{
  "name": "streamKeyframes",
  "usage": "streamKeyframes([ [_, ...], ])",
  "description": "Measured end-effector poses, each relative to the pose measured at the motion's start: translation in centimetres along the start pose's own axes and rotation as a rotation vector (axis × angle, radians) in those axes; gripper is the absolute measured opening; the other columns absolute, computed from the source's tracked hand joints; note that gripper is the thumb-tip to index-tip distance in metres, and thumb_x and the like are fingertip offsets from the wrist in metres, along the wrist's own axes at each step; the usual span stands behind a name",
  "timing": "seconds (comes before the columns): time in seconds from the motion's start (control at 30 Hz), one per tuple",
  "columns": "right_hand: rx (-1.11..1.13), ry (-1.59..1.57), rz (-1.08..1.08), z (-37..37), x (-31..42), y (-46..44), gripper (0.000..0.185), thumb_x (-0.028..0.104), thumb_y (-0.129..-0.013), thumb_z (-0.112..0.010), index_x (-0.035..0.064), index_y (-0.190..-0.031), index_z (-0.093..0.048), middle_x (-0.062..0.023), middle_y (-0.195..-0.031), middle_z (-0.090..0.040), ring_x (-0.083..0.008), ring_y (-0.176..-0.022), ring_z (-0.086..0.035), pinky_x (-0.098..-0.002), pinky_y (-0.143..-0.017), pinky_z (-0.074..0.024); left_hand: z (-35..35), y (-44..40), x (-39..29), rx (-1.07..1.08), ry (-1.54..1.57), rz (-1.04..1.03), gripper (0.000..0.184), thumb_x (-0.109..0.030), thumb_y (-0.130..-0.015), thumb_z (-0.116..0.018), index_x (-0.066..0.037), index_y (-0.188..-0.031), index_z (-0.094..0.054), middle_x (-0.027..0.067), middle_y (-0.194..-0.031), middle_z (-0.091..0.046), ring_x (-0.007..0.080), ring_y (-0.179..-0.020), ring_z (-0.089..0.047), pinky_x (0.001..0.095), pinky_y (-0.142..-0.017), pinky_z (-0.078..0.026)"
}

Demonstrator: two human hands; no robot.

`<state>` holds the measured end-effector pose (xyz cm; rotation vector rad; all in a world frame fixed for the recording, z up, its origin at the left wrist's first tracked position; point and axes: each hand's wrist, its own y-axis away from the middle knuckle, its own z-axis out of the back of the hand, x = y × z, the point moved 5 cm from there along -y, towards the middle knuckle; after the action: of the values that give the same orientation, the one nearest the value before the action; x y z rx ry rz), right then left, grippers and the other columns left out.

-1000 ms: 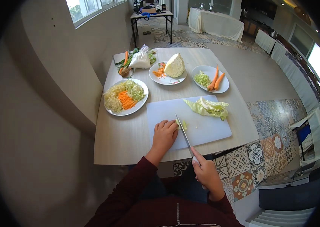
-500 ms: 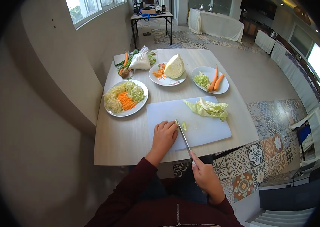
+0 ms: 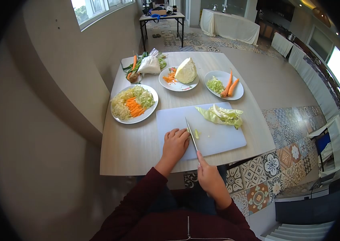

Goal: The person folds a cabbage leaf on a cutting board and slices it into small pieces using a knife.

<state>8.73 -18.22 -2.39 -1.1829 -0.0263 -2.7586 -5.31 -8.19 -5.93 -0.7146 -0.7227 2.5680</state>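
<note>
My right hand [image 3: 213,180] grips a kitchen knife [image 3: 191,134] by its handle, and the blade points away from me over the white cutting board [image 3: 170,116]. Beside the blade, my left hand [image 3: 175,143] presses down on the board with curled fingers. A bit of pale green cabbage shows at its fingertips; the rest is hidden under the hand. Just right of the blade lies a small cut cabbage piece [image 3: 197,133]. Several loose cabbage leaves [image 3: 222,115] rest in a pile at the board's far right.
Beyond the board stand a plate of shredded vegetables [image 3: 134,106], a plate with a cabbage wedge [image 3: 186,71], and a plate with carrots [image 3: 228,86] and chopped greens. A white plastic bag [image 3: 150,65] sits among vegetables at the back left. A wall [image 3: 77,80] borders the table's left side.
My right hand has moved forward and slightly left, sliding the knife farther across the board beside my left fingertips. My left hand stays in place.
</note>
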Motion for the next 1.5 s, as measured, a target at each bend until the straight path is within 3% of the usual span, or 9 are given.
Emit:
streamKeyframes([
  [0.1,0.039,-0.010,-0.022,-0.3,0.0,-1.3,0.053,0.010,-0.093,-0.047,-0.0009,-0.145,-0.041,-0.0345,-0.074,-0.061,-0.0508,-0.071,-0.062,-0.0576,-0.070,-0.0485,0.0,0.0,0.0,-0.001,-0.005,-0.007,0.020,-0.017,-0.085,-0.068,-0.012,-0.104,-0.067,0.0040,-0.118,-0.068,0.0277,-0.112,-0.059,0.0442,-0.096,-0.041],
  [0.53,0.120,0.008,-0.068,1.9,0.8,2.3,0.052,0.010,-0.094,-0.048,-0.0008,-0.145,-0.041,-0.0328,-0.071,-0.060,-0.0499,-0.069,-0.062,-0.0563,-0.067,-0.0483,0.0,-0.1,0.1,0.049,0.026,0.036,0.030,-0.017,-0.084,-0.069,-0.009,-0.112,-0.060,0.0059,-0.113,-0.066,0.0279,-0.113,-0.057,0.0442,-0.096,-0.041],
  [0.8,0.171,-0.018,-0.104,3.7,1.5,5.2,0.053,0.008,-0.093,-0.051,-0.0019,-0.144,-0.042,-0.0309,-0.068,-0.059,-0.0486,-0.067,-0.061,-0.0531,-0.063,-0.0480,-0.1,-0.1,0.4,0.021,0.075,0.029,0.028,-0.016,-0.082,-0.070,-0.007,-0.106,-0.059,0.0083,-0.114,-0.065,0.0303,-0.113,-0.056,0.0442,-0.095,-0.042],
  [1.1,0.121,-0.001,-0.043,2.3,1.1,3.5,0.054,0.008,-0.092,-0.051,-0.0026,-0.144,-0.040,-0.0312,-0.069,-0.060,-0.0483,-0.066,-0.062,-0.0557,-0.064,-0.0484,0.1,-0.1,0.2,0.004,0.085,0.038,0.027,-0.014,-0.080,-0.072,-0.007,-0.103,-0.061,0.0077,-0.110,-0.066,0.0313,-0.110,-0.058,0.0452,-0.094,-0.043],
  [1.3,0.002,0.025,0.027,0.0,-0.3,1.7,0.051,0.008,-0.094,-0.049,0.0023,-0.145,-0.044,-0.0302,-0.066,-0.056,-0.0465,-0.062,-0.060,-0.0477,-0.059,-0.0469,0.2,-0.1,0.3,0.005,0.082,0.030,0.028,-0.015,-0.080,-0.072,-0.007,-0.104,-0.060,0.0077,-0.109,-0.065,0.0305,-0.109,-0.057,0.0446,-0.094,-0.043],
  [1.4,-0.018,-0.047,0.073,1.0,-0.4,1.7,0.051,0.010,-0.095,-0.049,0.0037,-0.145,-0.044,-0.0285,-0.063,-0.055,-0.0429,-0.058,-0.060,-0.0453,-0.058,-0.0472,0.1,-0.1,0.3,0.016,0.084,0.030,0.028,-0.016,-0.080,-0.072,-0.007,-0.105,-0.060,0.0078,-0.109,-0.065,0.0300,-0.110,-0.057,0.0441,-0.094,-0.042],
  [1.5,-0.005,-0.073,0.051,1.9,-0.7,2.1,0.050,0.011,-0.096,-0.049,0.0058,-0.146,-0.044,-0.0230,-0.059,-0.055,-0.0325,-0.050,-0.060,-0.0406,-0.055,-0.0477,0.2,-0.2,0.3,0.022,0.086,0.036,0.028,-0.016,-0.080,-0.071,-0.007,-0.105,-0.060,0.0078,-0.108,-0.065,0.0301,-0.110,-0.057,0.0443,-0.094,-0.043],
])
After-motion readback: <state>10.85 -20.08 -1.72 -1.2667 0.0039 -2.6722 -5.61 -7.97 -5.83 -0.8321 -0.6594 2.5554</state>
